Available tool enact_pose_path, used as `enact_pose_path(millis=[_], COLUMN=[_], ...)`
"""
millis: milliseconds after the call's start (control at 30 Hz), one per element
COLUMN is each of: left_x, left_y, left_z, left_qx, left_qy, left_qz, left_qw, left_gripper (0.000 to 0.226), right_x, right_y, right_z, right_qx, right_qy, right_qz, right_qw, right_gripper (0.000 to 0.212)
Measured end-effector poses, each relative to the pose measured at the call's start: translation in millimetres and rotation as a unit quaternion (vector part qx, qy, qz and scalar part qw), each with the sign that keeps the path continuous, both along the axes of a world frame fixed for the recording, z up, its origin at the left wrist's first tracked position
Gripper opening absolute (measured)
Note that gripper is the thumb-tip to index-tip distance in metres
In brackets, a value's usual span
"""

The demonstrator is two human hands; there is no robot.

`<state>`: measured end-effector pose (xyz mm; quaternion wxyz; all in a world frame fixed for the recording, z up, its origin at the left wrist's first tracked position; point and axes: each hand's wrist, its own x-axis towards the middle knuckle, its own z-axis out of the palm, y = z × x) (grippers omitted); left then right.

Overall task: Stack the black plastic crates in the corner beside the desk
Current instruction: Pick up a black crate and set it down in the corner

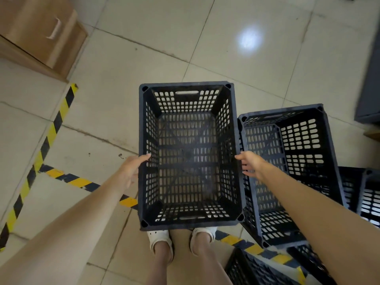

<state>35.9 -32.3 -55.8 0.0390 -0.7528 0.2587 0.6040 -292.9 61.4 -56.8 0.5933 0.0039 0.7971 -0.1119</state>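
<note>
An empty black plastic crate [188, 155] with slotted walls is held in front of me, above my feet, its open top facing up. My left hand [132, 168] grips its left long rim, thumb over the edge. My right hand [249, 163] grips the right long rim, fingers curled down the outside. Another black crate [292, 167] lies tilted on the floor just to the right, touching more crates [368, 194] at the right edge. One more crate [253, 270] lies at the bottom, partly cut off.
A wooden desk cabinet [39, 31] with a metal handle stands at the top left. Yellow-and-black hazard tape [51, 132] runs across the tiled floor. A dark grey cabinet [370, 83] is at the right edge. My feet in white sandals [160, 237] are under the crate.
</note>
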Motion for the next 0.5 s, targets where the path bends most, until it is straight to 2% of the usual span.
enact_pose_path(millis=[167,300,433,500], left_x=[4.4,16.0,46.0,62.8], left_y=[-14.5,-21.3,-16.8,-14.9], left_z=[40.0,81.7,124.2,147.1], left_qx=[0.003,-0.010,0.003,0.014], left_qy=[0.015,-0.008,-0.014,-0.023], left_qz=[0.012,0.021,0.011,0.009], left_qw=[1.000,1.000,1.000,1.000], left_gripper=[0.056,0.058,0.051,0.053], right_x=[9.8,21.9,45.7,59.0], right_y=[-17.7,-26.7,-23.5,-22.8], right_z=[45.2,79.7,115.8,138.7], right_qx=[0.027,0.043,0.057,0.061], right_qy=[-0.040,-0.066,-0.050,-0.051], right_qz=[0.050,0.078,0.116,0.151], right_qw=[0.998,0.994,0.990,0.985], right_gripper=[0.036,0.048,0.025,0.033])
